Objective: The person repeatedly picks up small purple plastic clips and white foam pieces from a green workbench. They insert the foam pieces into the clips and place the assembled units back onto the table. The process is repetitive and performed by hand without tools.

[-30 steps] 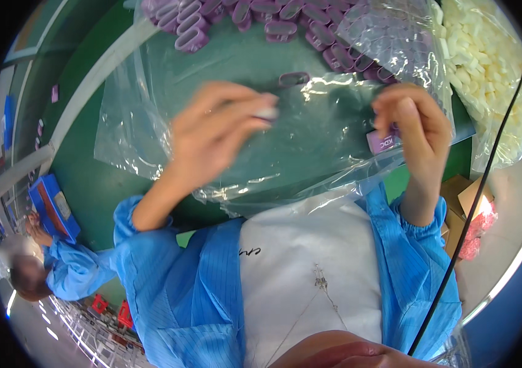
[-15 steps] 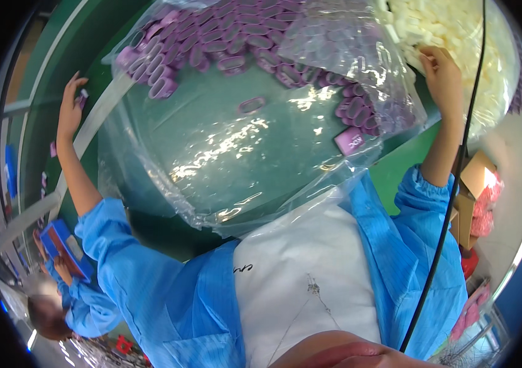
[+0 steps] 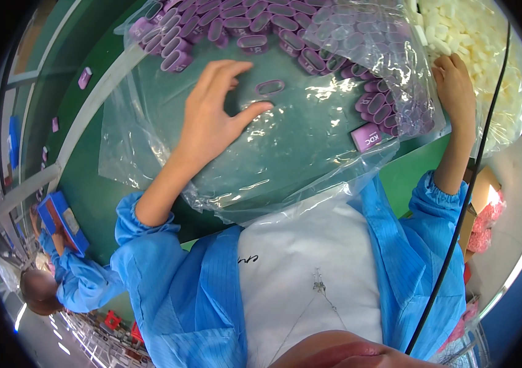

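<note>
Ring (image 3: 270, 94), purple, oval, just beside parted fingers (image 3: 240, 67) of left hand (image 3: 214, 116)

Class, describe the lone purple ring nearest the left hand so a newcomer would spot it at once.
Start at the clear plastic sheet, whose far side is crowded with purple oval pieces. Between that crowd and the thumb tip of the open left hand is the lone purple ring. Unlike those packed pieces, it sits alone, touching none of them.

A blue tray (image 3: 59, 201) sits at nine o'clock, a co-worker (image 3: 86, 282) at eight, a cardboard box (image 3: 485, 186) and pink bundle (image 3: 482, 237) at three.
</note>
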The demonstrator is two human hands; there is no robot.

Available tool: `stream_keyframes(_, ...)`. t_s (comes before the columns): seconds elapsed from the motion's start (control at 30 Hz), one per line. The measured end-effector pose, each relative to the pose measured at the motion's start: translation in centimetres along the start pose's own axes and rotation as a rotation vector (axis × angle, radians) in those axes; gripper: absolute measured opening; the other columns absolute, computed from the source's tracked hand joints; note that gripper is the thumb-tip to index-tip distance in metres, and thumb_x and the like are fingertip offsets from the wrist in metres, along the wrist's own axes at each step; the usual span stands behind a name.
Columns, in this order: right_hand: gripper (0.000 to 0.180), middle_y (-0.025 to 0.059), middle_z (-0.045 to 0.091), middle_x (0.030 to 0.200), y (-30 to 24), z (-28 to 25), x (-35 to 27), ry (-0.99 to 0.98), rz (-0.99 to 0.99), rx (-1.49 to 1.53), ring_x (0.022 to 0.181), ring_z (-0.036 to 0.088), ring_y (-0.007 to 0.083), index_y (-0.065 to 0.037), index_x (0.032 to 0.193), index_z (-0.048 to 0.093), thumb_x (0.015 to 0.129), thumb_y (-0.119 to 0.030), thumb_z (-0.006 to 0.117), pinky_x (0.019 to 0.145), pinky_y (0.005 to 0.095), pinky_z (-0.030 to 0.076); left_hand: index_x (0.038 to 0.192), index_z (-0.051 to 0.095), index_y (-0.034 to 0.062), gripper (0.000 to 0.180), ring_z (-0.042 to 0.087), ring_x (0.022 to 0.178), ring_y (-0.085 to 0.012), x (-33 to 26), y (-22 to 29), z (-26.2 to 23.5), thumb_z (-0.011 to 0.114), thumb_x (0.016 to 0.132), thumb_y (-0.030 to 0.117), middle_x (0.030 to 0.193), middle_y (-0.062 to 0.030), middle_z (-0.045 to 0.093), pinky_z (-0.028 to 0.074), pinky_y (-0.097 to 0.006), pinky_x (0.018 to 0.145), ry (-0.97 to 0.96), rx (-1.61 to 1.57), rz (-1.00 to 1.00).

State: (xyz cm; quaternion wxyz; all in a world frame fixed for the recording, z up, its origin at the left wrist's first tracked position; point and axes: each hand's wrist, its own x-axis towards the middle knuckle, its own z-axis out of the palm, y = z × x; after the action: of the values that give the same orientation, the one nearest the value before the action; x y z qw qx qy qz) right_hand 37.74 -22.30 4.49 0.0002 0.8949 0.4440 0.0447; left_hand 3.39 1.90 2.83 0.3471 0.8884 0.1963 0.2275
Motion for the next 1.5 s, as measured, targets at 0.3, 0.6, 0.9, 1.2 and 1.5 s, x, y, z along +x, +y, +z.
stream_keyframes(0.3,0.015,0.0094,0.071,0.097,-11.8,-2.9,-2.8,0.244,-0.118,1.016,0.076,0.069,0.0152,-0.002,0.104,0.070,0.089,-0.004,0.072,0.067,0.0268,0.054,0.092,0.069,0.0048,0.024,0.066,0.090,-0.0252,-0.8,-1.7,2.0,0.083,0.073,0.006,0.095,-0.0067,0.072,0.053,-0.035,0.076,-0.064,-0.180,0.103)
stream_keyframes(0.6,0.025,0.0089,0.068,0.093,-20.3,0.0,-3.9,0.104,-0.559,1.025,0.086,0.066,0.0273,-0.004,0.100,0.072,0.079,0.008,0.070,0.069,0.0342,0.054,0.094,0.073,0.0047,0.027,0.066,0.089,-0.0259,-0.9,-1.3,2.7,0.085,0.071,0.008,0.091,-0.0069,0.072,0.053,-0.035,0.076,-0.002,-0.238,0.123)
stream_keyframes(0.9,0.026,0.0082,0.070,0.089,-22.0,0.9,-3.7,0.322,-0.618,0.950,0.076,0.063,0.0245,-0.001,0.091,0.072,0.068,0.011,0.073,0.065,0.0333,0.052,0.097,0.074,0.0027,0.028,0.068,0.090,-0.0252,-1.2,-1.8,2.3,0.085,0.071,0.005,0.092,-0.0080,0.074,0.054,-0.035,0.080,-0.046,-0.250,0.091)
stream_keyframes(1.2,0.018,0.0097,0.066,0.087,-23.4,0.5,-5.2,0.199,-0.324,1.044,0.074,0.063,0.0254,0.000,0.084,0.066,0.071,0.011,0.071,0.062,0.0319,0.052,0.094,0.073,0.0055,0.024,0.064,0.086,-0.0269,-1.3,-1.9,2.7,0.082,0.071,0.007,0.083,-0.0061,0.070,0.053,-0.036,0.075,-0.016,-0.277,0.120)
stream_keyframes(1.5,0.017,0.0091,0.062,0.087,-21.9,0.0,-3.7,0.125,-0.559,0.946,0.070,0.064,0.0260,-0.001,0.087,0.064,0.075,0.006,0.074,0.059,0.0345,0.053,0.096,0.073,0.0014,0.029,0.068,0.091,-0.0269,-1.4,-1.7,2.4,0.081,0.069,-0.001,0.093,-0.0095,0.073,0.054,-0.036,0.081,-0.077,-0.238,0.122)
